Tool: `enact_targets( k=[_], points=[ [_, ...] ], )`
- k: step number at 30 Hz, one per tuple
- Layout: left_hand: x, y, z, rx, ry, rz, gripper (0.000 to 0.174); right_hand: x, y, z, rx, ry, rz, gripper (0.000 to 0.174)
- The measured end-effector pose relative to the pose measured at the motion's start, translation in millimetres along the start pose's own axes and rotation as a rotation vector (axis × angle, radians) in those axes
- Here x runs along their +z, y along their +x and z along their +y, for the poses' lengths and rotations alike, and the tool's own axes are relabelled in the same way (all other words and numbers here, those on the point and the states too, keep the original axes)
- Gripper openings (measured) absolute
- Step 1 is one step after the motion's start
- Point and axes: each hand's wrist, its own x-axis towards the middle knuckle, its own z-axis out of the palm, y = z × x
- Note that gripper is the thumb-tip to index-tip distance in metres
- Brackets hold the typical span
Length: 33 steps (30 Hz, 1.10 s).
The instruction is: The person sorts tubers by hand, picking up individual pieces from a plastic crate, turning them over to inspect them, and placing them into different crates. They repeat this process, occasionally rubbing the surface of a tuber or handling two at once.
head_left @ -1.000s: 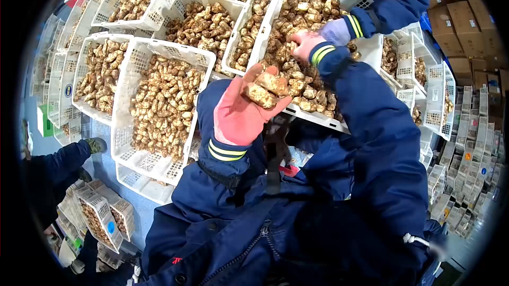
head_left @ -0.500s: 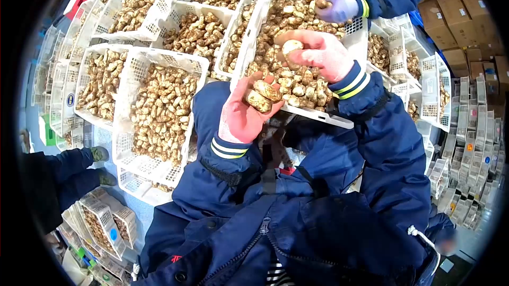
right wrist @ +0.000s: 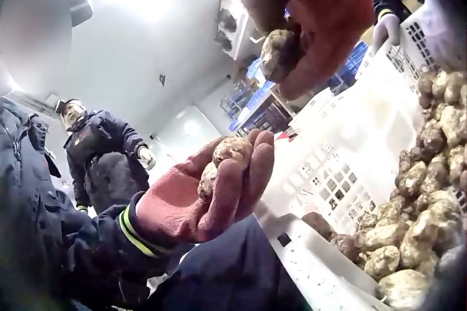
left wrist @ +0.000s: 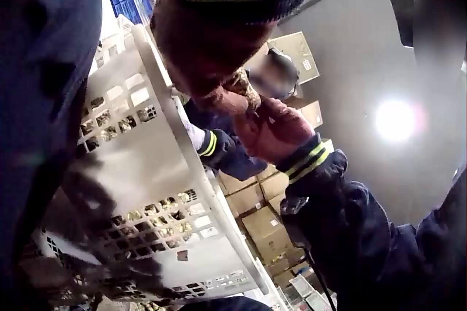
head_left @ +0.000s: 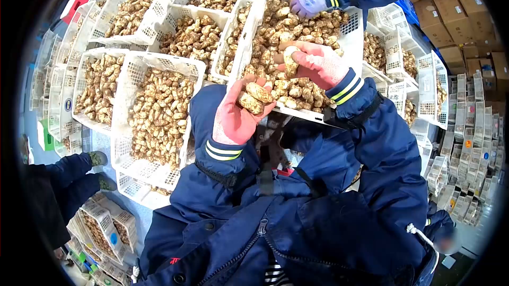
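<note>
In the head view the left hand (head_left: 233, 119), in a pink glove, cups two brown-and-cream tubers (head_left: 259, 92) in its palm, its fingers curled round them. The right hand (head_left: 319, 65), also pink-gloved, pinches one pale tuber (head_left: 290, 62) between thumb and fingers, above the crate's near part. Beneath it, a tilted white crate (head_left: 313, 116) holds a heap of similar tubers (head_left: 313, 94). The right wrist view shows the left hand (right wrist: 208, 191) with its tubers (right wrist: 232, 152), and the right hand (right wrist: 321, 23) holding its own (right wrist: 279, 54) higher up.
Another person's purple-gloved hand (head_left: 313, 4) reaches into the same crate from the far side. More tuber-filled crates (head_left: 121, 143) stand at the left and right. Cardboard boxes (head_left: 453, 7) are stacked at the upper right. Another person's legs (head_left: 71, 172) show at the left.
The right hand has come back from deep in the crate with a tuber, now held more upright. The other person's hand moved beside it, away, then leftward. The left hand keeps its two tubers.
</note>
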Motion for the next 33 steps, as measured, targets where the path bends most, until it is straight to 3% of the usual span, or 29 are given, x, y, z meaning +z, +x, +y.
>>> enact_targets(
  k=[7, 10, 13, 17, 18, 20, 21, 22, 23, 25, 26, 27, 28, 29, 30, 32, 33],
  points=[
    [7.3, -1.4, -3.0, -0.005, 0.017, 0.023, 0.034, 6.0, -11.1, -8.2, -0.005, -0.178, 0.068, 0.033],
    [6.9, -1.8, -2.8, -0.013, 0.008, 0.042, 0.034, -0.2, -18.2, -11.3, -0.051, -0.052, 0.132, 0.031],
    [10.6, -4.2, -3.1, 0.016, 0.062, 0.054, 0.033, -30.8, -40.3, -23.7, -0.115, 0.031, 0.171, 0.036],
    [14.6, -5.3, -4.1, 0.018, 0.066, 0.028, 0.033, -95.8, -121.2, -24.0, -0.256, 0.085, 0.399, 0.043],
    [13.9, -5.3, -4.9, -0.003, 0.049, -0.003, 0.034, -110.8, -147.7, -18.3, -0.244, -0.002, 0.525, 0.045],
    [15.3, -4.1, -10.0, -0.008, 0.067, 0.008, 0.034, -142.2, -198.1, 4.2, -0.02, -0.276, 0.762, 0.048],
    [16.2, -3.6, -12.8, -0.005, 0.086, 0.021, 0.035, -163.6, -221.3, 28.4, 0.102, -0.61, 0.839, 0.043],
    [17.1, -2.7, -16.5, -0.011, 0.112, 0.007, 0.033, -163.4, -234.2, 31.8, 0.34, -0.837, 0.794, 0.039],
    [14.5, -0.9, -21.0, -0.013, 0.114, 0.004, 0.033, -180.1, -246.5, 54.0, 0.405, -1.113, 0.778, 0.036],
    [5.9, 1.7, -30.7, -0.01, 0.104, -0.05, 0.03, -158.7, -229.9, 49.8, 0.098, -0.902, 0.756, 0.035],
    [9.2, 1.1, -32.7, -0.034, 0.084, -0.017, 0.028, -132.4, -206.0, 23.7, 0.157, -1.081, 0.674, 0.035],
    [11.9, -0.2, -34.0, -0.042, 0.089, -0.014, 0.028, -124.9, -183.7, 26.4, 0.067, -1.041, 0.618, 0.035],
    [14.2, -1.2, -34.3, -0.044, 0.089, 0.006, 0.028, -94.9, -156.3, 9.0, 0.142, -1.008, 0.513, 0.035],
    [15.4, -2.3, -33.3, -0.042, 0.088, 0.026, 0.027, -114.1, -131.7, 34.5, 0.004, -1.287, 0.392, 0.036],
    [15.2, -3.8, -30.7, -0.039, 0.083, 0.017, 0.028, -86.3, -103.7, 21.7, -0.205, -1.203, 0.163, 0.037],
    [19.1, -7.9, -23.7, -0.029, 0.09, 0.031, 0.028, -79.2, -55.4, 39.7, -0.08, -1.409, -0.036, 0.041],
    [18.9, -8.7, -20.4, -0.021, 0.095, 0.043, 0.028, -92.5, -30.9, 64.3, -0.241, -1.518, -0.167, 0.042]
  ],
)
